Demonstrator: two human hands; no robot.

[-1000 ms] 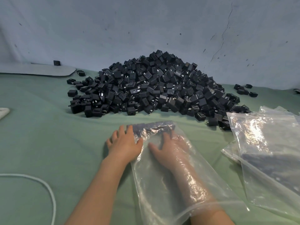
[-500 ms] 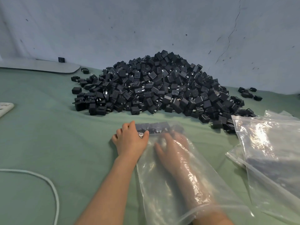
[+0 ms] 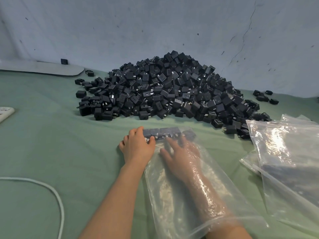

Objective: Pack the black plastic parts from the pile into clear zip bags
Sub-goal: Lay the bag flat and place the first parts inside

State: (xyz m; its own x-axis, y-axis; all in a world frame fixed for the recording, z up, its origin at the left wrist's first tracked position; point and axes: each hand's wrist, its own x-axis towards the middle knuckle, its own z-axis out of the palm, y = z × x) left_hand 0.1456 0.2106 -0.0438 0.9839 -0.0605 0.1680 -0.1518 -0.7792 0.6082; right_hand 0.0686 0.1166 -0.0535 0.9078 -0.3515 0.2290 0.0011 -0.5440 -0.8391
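Right hand [image 3: 179,156] is reaching deep inside the zip bag [image 3: 198,195], fingers spread behind a row of parts [image 3: 162,132]; left hand [image 3: 137,147] is pressing outside. Beyond the fingertips, the pile [image 3: 165,88] is looking barely touched.

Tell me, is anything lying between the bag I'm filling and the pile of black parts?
Nothing visible does. Only bare green cloth lies between the clear zip bag and the near edge of the pile. The spare bags lie off to the right.
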